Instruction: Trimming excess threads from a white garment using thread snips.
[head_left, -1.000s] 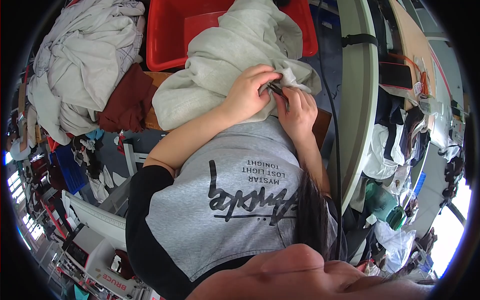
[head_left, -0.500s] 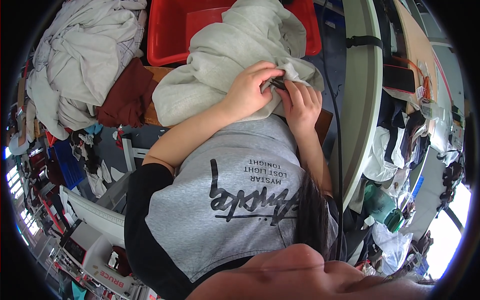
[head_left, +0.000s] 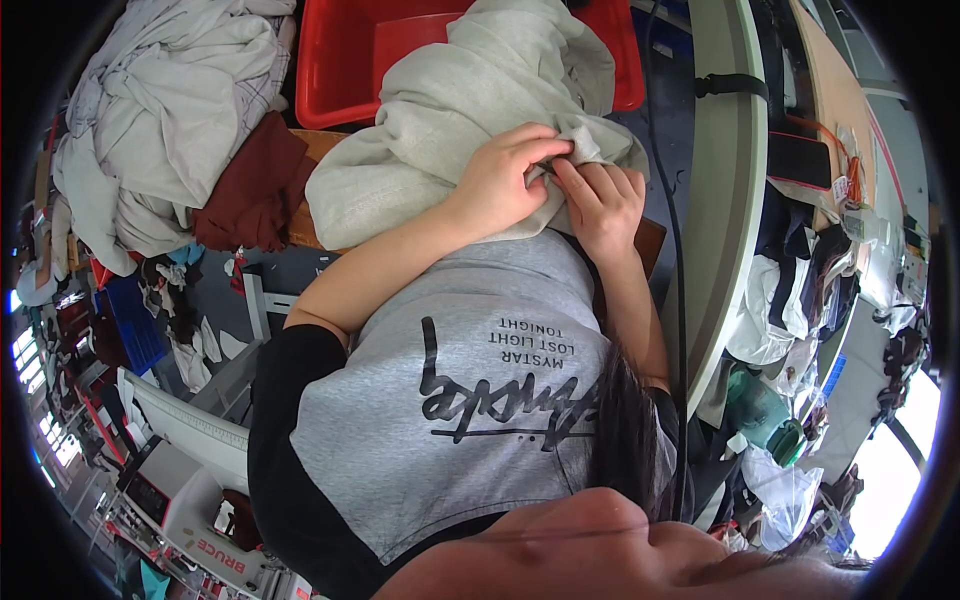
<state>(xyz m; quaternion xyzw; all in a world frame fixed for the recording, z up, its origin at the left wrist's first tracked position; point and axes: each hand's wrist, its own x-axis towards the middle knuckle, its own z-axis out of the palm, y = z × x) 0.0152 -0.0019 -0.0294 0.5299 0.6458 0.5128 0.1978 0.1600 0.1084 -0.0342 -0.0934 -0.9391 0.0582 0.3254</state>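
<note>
A: ok so where's the pale grey cloth (head_left: 430, 120) lying?

B: Under and beyond both hands, long axis running away toward the red tub (head_left: 345, 65). The bunched fold (head_left: 584, 146) is right at the fingers: left hand (head_left: 500, 180) comes in from the left, right hand (head_left: 608, 210) sits curled just below it.

A: Pinching?

B: Can't tell tbh, fingertips are tucked in. Neither hand's clearly nearer.

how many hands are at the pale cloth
2: the left hand and, to its right, the right hand, both at a bunched part of the pale cloth.
</note>
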